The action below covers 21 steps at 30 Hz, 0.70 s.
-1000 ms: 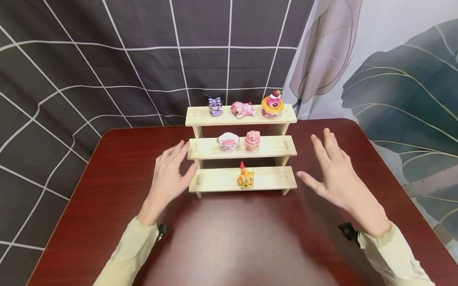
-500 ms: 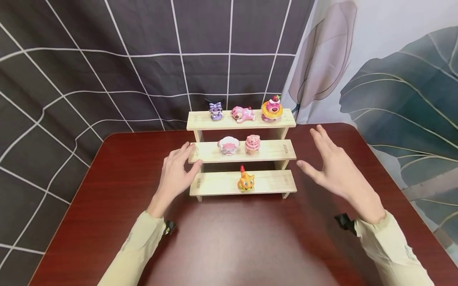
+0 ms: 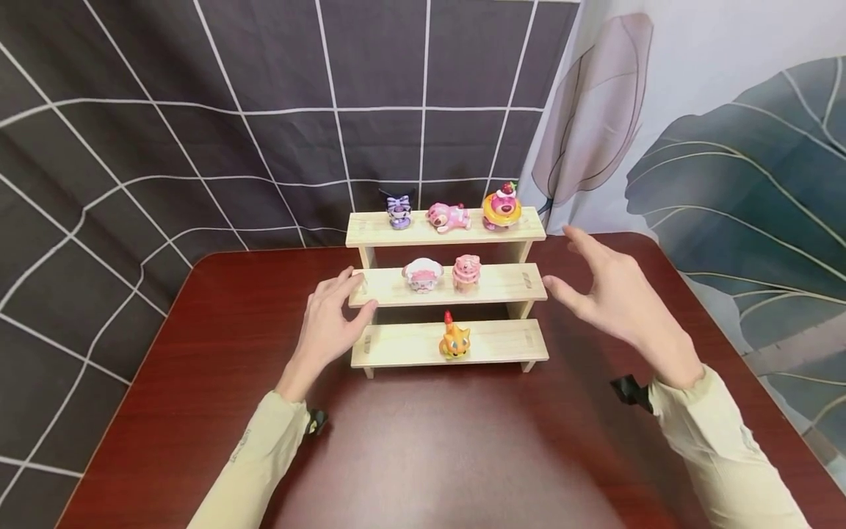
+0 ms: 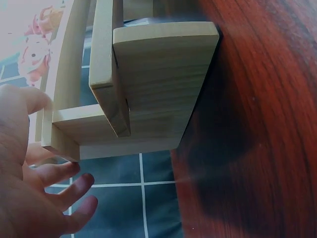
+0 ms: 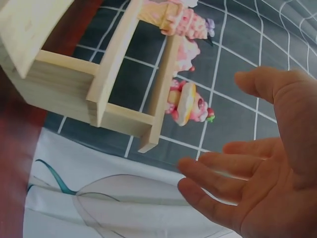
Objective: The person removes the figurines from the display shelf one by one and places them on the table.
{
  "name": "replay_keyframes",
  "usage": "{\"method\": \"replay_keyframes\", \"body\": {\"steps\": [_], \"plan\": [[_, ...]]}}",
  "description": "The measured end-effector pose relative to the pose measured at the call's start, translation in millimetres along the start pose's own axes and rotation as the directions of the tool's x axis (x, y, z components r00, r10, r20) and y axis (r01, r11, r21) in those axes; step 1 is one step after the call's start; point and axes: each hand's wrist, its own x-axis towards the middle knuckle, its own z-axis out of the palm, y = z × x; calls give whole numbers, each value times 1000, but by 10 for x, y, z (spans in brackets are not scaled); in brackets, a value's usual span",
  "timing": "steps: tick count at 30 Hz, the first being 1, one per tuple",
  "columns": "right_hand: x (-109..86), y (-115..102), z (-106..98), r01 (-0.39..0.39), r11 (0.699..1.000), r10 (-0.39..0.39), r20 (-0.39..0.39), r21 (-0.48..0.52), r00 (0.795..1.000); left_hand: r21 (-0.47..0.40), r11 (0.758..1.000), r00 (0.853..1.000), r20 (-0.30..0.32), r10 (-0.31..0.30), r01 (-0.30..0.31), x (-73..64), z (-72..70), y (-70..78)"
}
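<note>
A three-tier wooden display shelf (image 3: 489, 347) stands on the table. At its left end, my left hand (image 3: 325, 323) has its thumb right at the front edge of the middle tier; the fingertips overlap that tier's end. In the left wrist view, several of this hand's fingers (image 4: 81, 183) are loosely bent and hold nothing. To the right of the shelf my right hand (image 3: 617, 297) hovers, thumb and fingers spread apart, thumb tip close by the middle tier's end. The middle tier bears a white-and-pink figurine (image 3: 423, 275) and a pink figurine (image 3: 466, 273).
On the top tier are a purple figurine (image 3: 399, 211), a lying pink bear (image 3: 449, 217) and a bear in a yellow ring (image 3: 502, 208). An orange cat-like figurine (image 3: 454, 342) sits on the lowest tier. Behind the dark red table (image 3: 423, 448) hangs a gridded curtain (image 3: 284, 139).
My left hand has moved right, up to the middle tier's end. My right hand has drawn left, closer to the shelf, its fingers more bent. The head view has shifted slightly.
</note>
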Motion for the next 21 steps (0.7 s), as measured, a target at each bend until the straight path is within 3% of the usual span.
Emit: {"method": "replay_keyframes", "body": {"steps": [10, 21], "plan": [[278, 66, 13, 84, 996, -76, -156, 43, 985, -48, 998, 999, -16, -30, 29, -19, 17, -28], [547, 154, 109, 56, 983, -26, -175, 172, 984, -72, 996, 998, -26, -55, 53, -20, 23, -25]]}}
